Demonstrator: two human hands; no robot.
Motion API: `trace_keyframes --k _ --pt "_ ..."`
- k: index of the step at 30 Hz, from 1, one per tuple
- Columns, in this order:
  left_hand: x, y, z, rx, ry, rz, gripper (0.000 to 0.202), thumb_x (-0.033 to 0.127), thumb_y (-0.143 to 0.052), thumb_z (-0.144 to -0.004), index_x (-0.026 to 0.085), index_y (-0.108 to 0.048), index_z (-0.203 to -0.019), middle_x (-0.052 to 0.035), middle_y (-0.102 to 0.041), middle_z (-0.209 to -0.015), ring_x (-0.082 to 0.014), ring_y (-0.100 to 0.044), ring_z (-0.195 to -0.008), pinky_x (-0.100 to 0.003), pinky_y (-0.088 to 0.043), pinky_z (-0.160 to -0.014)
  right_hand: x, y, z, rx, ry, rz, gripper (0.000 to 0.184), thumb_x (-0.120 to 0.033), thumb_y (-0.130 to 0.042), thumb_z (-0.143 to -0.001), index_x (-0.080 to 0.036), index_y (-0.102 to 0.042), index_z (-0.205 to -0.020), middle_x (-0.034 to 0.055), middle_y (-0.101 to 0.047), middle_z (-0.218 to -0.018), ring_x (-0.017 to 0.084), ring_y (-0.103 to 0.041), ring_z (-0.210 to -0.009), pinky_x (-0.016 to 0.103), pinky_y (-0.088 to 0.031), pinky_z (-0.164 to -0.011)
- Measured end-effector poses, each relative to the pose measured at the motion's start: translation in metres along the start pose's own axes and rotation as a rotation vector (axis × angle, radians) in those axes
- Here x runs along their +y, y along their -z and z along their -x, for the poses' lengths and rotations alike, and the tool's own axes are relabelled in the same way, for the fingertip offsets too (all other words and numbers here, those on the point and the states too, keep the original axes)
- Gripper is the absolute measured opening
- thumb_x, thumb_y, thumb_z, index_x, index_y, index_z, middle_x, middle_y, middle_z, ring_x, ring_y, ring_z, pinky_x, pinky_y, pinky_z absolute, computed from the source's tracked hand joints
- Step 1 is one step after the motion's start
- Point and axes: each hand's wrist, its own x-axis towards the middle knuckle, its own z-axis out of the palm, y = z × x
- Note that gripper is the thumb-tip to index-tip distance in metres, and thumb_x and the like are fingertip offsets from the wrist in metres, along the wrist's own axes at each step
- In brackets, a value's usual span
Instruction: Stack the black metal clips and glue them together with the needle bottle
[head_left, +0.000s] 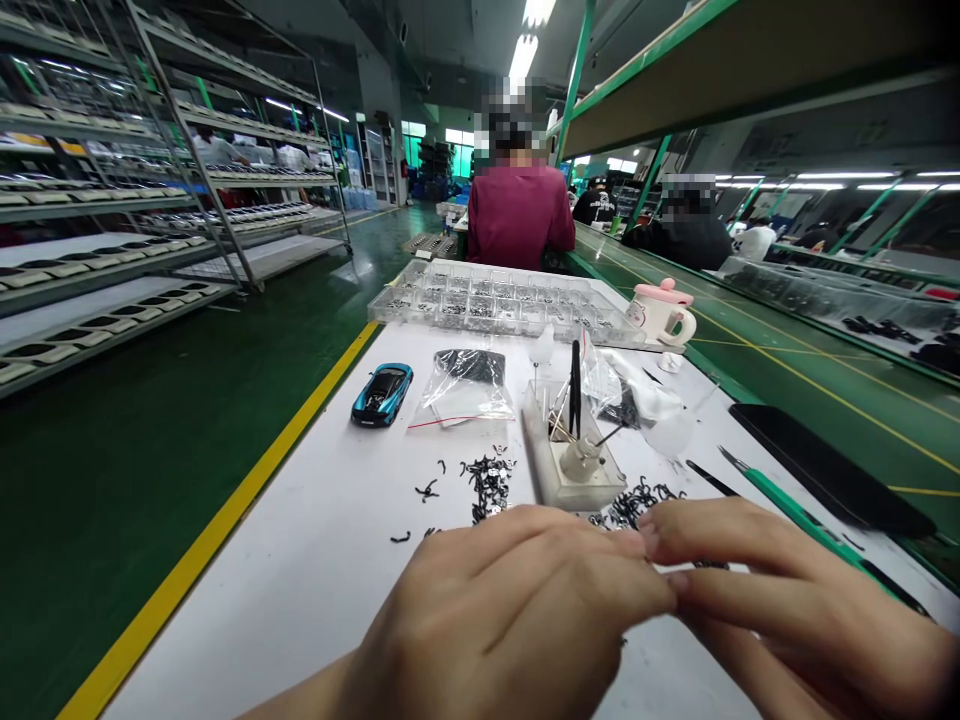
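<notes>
My left hand [517,610] is in the lower middle, its fingers curled and pressed together. From the right, my right hand [795,590] meets it, thumb and fingertips closed against the left fingertips. Whatever lies between them is hidden or too small to make out. Just beyond the hands are two loose heaps of small black curved parts, a left heap [489,485] and a right heap [637,503], partly covered by my hands. Between the heaps stands a clear plastic box [559,490] holding a small whitish jar [582,460] and upright black tweezers [575,390].
A blue toy car [382,394] and a clear bag with dark contents [465,385] lie farther left. A divided clear tray [495,318] and a pink-lidded mug [661,312] stand behind. On the right are a green-handled tool [795,510] and a black phone-like slab [829,465]. A co-worker [519,210] sits ahead.
</notes>
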Motion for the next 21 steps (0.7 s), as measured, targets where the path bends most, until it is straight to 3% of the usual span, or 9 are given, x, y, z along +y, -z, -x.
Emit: trace_keyframes --k 5,10,12,14,16,18,20,21 --pt "-0.006 -0.005 0.011 0.024 0.000 0.048 0.018 0.037 -0.067 -0.091 0.025 -0.066 -0.078 -0.0010 -0.070 -0.073 -0.0167 -0.073 -0.075 -0.021 -0.062 -0.070 -0.006 -0.008 -0.007 0.054 -0.104 -0.026 0.017 -0.039 -0.078 -0.089 -0.025 -0.077 -0.099 0.0119 -0.073 -0.090 0.028 -0.074 -0.087 0.033 -0.065 -0.068" --pt "-0.013 -0.009 0.019 0.061 -0.046 0.096 0.021 0.017 -0.063 -0.089 0.024 -0.054 -0.072 0.0055 -0.065 -0.063 -0.0097 -0.070 -0.061 -0.013 -0.059 -0.069 -0.008 -0.006 -0.008 0.001 -0.072 -0.116 0.005 -0.024 -0.073 -0.093 -0.024 -0.071 -0.098 0.0090 -0.073 -0.090 0.024 -0.074 -0.083 0.030 -0.065 -0.069" --pt "-0.013 -0.011 0.021 0.089 -0.069 0.101 0.024 0.005 -0.061 -0.083 0.024 -0.049 -0.073 0.0086 -0.064 -0.060 -0.0062 -0.069 -0.058 -0.008 -0.057 -0.071 -0.009 -0.005 -0.009 -0.059 -0.029 -0.157 0.009 -0.016 -0.067 -0.096 -0.024 -0.066 -0.100 0.0051 -0.073 -0.090 0.020 -0.073 -0.082 0.026 -0.064 -0.072" --pt "-0.012 -0.011 0.022 0.075 -0.033 0.106 0.028 -0.002 -0.060 -0.077 0.023 -0.046 -0.075 0.0102 -0.067 -0.064 -0.0037 -0.070 -0.062 -0.004 -0.055 -0.076 -0.009 -0.001 -0.011 -0.142 -0.026 -0.156 0.014 -0.014 -0.064 -0.098 -0.026 -0.062 -0.107 0.0008 -0.072 -0.093 0.015 -0.073 -0.087 0.021 -0.062 -0.077" --pt "-0.011 -0.010 0.021 0.027 0.070 0.141 0.030 -0.002 -0.061 -0.076 0.022 -0.043 -0.076 0.0101 -0.073 -0.074 -0.0022 -0.074 -0.072 -0.002 -0.053 -0.081 -0.003 0.008 -0.015 -0.169 -0.078 -0.114 0.019 -0.024 -0.067 -0.099 -0.029 -0.060 -0.116 -0.0009 -0.071 -0.100 0.014 -0.071 -0.099 0.018 -0.060 -0.088" --pt "-0.011 -0.009 0.019 0.004 0.190 0.236 0.030 0.001 -0.063 -0.076 0.022 -0.042 -0.074 0.0103 -0.074 -0.078 -0.0021 -0.076 -0.081 0.000 -0.052 -0.080 0.012 0.024 -0.020 -0.001 -0.157 -0.044 0.023 -0.035 -0.071 -0.097 -0.031 -0.059 -0.116 0.0004 -0.068 -0.107 0.016 -0.067 -0.108 0.021 -0.057 -0.096" --pt "-0.012 -0.009 0.016 0.025 0.278 0.332 0.029 0.002 -0.064 -0.076 0.022 -0.043 -0.073 0.0106 -0.071 -0.075 -0.0035 -0.076 -0.083 0.000 -0.053 -0.075 0.038 0.044 -0.023 0.313 -0.249 0.049 0.026 -0.036 -0.074 -0.093 -0.029 -0.054 -0.107 0.0028 -0.062 -0.107 0.018 -0.064 -0.100 0.027 -0.059 -0.092" --pt "-0.013 -0.010 0.014 0.031 0.302 0.356 0.029 0.003 -0.064 -0.076 0.022 -0.043 -0.072 0.0109 -0.069 -0.072 -0.0042 -0.077 -0.082 0.000 -0.053 -0.072 0.054 0.055 -0.023 0.355 -0.303 0.095 0.034 -0.034 -0.076 -0.092 -0.030 -0.047 -0.109 0.0036 -0.057 -0.111 0.017 -0.063 -0.093 0.028 -0.060 -0.086"
